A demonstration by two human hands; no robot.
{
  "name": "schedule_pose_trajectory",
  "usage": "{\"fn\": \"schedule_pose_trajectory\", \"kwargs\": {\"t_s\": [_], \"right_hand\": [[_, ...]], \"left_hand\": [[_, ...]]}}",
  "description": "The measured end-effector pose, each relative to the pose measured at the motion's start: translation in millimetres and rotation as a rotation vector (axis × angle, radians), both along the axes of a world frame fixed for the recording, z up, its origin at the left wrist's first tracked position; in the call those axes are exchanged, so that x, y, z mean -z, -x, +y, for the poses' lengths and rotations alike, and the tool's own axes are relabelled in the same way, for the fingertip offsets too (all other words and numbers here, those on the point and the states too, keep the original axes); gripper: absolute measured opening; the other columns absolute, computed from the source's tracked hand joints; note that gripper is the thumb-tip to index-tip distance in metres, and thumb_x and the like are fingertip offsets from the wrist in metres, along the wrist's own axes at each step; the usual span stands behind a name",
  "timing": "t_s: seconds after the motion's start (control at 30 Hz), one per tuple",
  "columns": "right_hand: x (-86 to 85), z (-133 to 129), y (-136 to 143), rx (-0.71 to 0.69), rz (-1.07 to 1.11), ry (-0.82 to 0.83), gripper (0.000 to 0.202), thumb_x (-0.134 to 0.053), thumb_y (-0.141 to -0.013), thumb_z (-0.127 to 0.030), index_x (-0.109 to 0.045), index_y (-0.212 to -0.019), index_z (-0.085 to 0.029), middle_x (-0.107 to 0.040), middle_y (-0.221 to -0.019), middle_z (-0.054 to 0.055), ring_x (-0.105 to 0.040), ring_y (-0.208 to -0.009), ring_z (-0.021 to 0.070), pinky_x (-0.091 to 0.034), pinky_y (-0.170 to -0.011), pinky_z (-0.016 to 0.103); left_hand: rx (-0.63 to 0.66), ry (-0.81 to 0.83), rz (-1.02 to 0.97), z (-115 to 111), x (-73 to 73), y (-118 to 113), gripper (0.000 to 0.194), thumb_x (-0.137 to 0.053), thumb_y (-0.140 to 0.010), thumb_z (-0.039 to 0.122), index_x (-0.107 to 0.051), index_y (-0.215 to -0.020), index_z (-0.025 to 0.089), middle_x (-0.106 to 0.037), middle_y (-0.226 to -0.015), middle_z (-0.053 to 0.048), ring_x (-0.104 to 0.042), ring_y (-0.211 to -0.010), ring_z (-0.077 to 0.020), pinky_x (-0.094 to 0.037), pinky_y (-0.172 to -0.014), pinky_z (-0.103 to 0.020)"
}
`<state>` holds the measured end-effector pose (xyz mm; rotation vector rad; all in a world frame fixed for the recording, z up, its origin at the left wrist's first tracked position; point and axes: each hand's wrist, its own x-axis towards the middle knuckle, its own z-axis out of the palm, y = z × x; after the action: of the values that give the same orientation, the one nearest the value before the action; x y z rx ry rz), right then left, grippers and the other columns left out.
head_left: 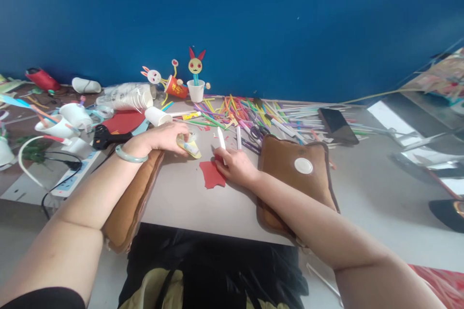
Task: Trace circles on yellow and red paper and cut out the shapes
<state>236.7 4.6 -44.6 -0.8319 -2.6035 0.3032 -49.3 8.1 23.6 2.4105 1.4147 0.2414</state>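
My left hand (170,137) is closed round a small yellowish piece with clear tape or plastic (189,147), just above the table. My right hand (234,165) rests on the table with its fingers round a white marker (221,139) that points away from me. Its fingertips touch the right edge of a torn-edged red paper piece (211,175). Just beyond that hand stands or lies another white marker (239,138). A white paper cup (158,117) is on its side behind my left hand.
Brown cushions (286,169) lie under both forearms. Many coloured sticks (250,111), scissors (258,133) and a dark phone (338,126) are at the back. Rabbit-faced cup figures (196,91) stand by the blue wall. Stacked cups (126,98) and a power strip (78,174) are at left.
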Motion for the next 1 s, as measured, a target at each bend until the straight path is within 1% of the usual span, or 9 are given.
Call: {"fn": "schedule_pose_trajectory", "kwargs": {"t_s": [0.1, 0.17, 0.27, 0.33, 0.43, 0.6, 0.7, 0.83, 1.0], "right_hand": [[-0.4, 0.0, -0.6, -0.006, 0.010, 0.016, 0.020, -0.049, -0.094, -0.025, -0.060, -0.108, -0.017, -0.065, -0.085, 0.006, -0.050, -0.066, 0.0158, -0.030, -0.059, 0.026], [-0.6, 0.0, -0.9, -0.006, 0.017, 0.023, 0.019, -0.050, -0.094, -0.025, -0.060, -0.108, -0.017, -0.065, -0.084, 0.006, -0.050, -0.066, 0.0157, -0.031, -0.059, 0.026], [-0.6, -0.2, -0.9, -0.003, 0.025, 0.017, 0.018, -0.050, -0.094, -0.025, -0.059, -0.107, -0.017, -0.064, -0.084, 0.006, -0.050, -0.065, 0.0155, -0.031, -0.059, 0.025], [-0.7, -0.7, -0.7, -0.001, 0.025, 0.013, 0.018, -0.050, -0.094, -0.026, -0.059, -0.107, -0.018, -0.064, -0.083, 0.006, -0.050, -0.065, 0.0153, -0.030, -0.058, 0.025], [-1.3, -1.4, -0.2, 0.008, 0.018, 0.014, 0.017, -0.050, -0.094, -0.025, -0.059, -0.106, -0.017, -0.064, -0.082, 0.006, -0.049, -0.063, 0.0150, -0.030, -0.058, 0.025], [-0.8, -1.1, 0.5, 0.000, 0.019, 0.004, 0.018, -0.050, -0.093, -0.025, -0.060, -0.107, -0.017, -0.064, -0.082, 0.006, -0.051, -0.065, 0.0155, -0.031, -0.058, 0.025], [0.9, -0.3, 0.8, -0.003, 0.033, -0.007, 0.018, -0.048, -0.094, -0.023, -0.059, -0.107, -0.018, -0.065, -0.083, 0.006, -0.052, -0.065, 0.0155, -0.032, -0.059, 0.025], [1.9, -0.4, 1.2, 0.011, 0.053, -0.005, 0.019, -0.045, -0.095, -0.021, -0.059, -0.107, -0.018, -0.066, -0.082, 0.006, -0.053, -0.063, 0.0154, -0.032, -0.059, 0.025], [0.4, -1.2, 1.3, 0.025, 0.097, 0.008, 0.019, -0.044, -0.094, -0.020, -0.058, -0.107, -0.019, -0.069, -0.084, 0.007, -0.057, -0.065, 0.0170, -0.034, -0.059, 0.026]], "left_hand": [[-0.171, -0.121, -0.190, 2.7, -0.6, 2.3, 0.039, -0.066, -0.080, 0.057, -0.067, -0.083, 0.018, -0.068, -0.086, -0.004, -0.061, -0.080, -0.0190, -0.047, -0.074, -0.031], [-0.388, -0.304, -0.290, 6.1, 0.0, 6.9, 0.034, -0.055, -0.090, 0.048, -0.066, -0.083, 0.017, -0.068, -0.087, -0.006, -0.062, -0.082, -0.0194, -0.048, -0.078, -0.032], [-0.719, -0.471, -0.196, 11.2, 3.4, 15.5, 0.016, -0.063, -0.083, 0.028, -0.067, -0.093, 0.017, -0.069, -0.102, -0.010, -0.062, -0.098, -0.0255, -0.048, -0.092, -0.041], [-0.805, -0.425, -0.075, 13.3, 7.5, 19.7, 0.031, -0.070, -0.074, 0.020, -0.068, -0.105, 0.018, -0.067, -0.113, -0.012, -0.060, -0.109, -0.0310, -0.046, -0.099, -0.048], [-0.768, -0.351, 0.027, 13.9, 13.9, 21.0, 0.043, -0.073, -0.071, 0.018, -0.067, -0.113, 0.019, -0.064, -0.121, -0.014, -0.054, -0.120, -0.0354, -0.041, -0.105, -0.055], [-0.605, -0.410, 0.209, 13.1, 20.9, 10.1, 0.028, -0.063, -0.078, 0.012, -0.074, -0.102, 0.021, -0.055, -0.138, -0.015, -0.036, -0.141, -0.0388, -0.018, -0.118, -0.067], [-0.516, -0.404, 0.333, 15.9, 25.6, 0.4, 0.026, -0.056, -0.085, 0.014, -0.077, -0.098, 0.018, -0.051, -0.144, -0.016, -0.026, -0.148, -0.0396, -0.004, -0.121, -0.067], [-0.481, -0.414, 0.422, 22.2, 32.7, -6.3, 0.030, -0.049, -0.089, 0.014, -0.078, -0.093, 0.014, -0.054, -0.141, -0.020, -0.027, -0.149, -0.0397, 0.005, -0.122, -0.063], [-0.448, -0.475, 0.445, 23.6, 34.9, -7.1, 0.032, -0.047, -0.084, 0.005, -0.078, -0.087, 0.013, -0.064, -0.122, -0.019, -0.038, -0.142, -0.0384, 0.002, -0.124, -0.061]]}}
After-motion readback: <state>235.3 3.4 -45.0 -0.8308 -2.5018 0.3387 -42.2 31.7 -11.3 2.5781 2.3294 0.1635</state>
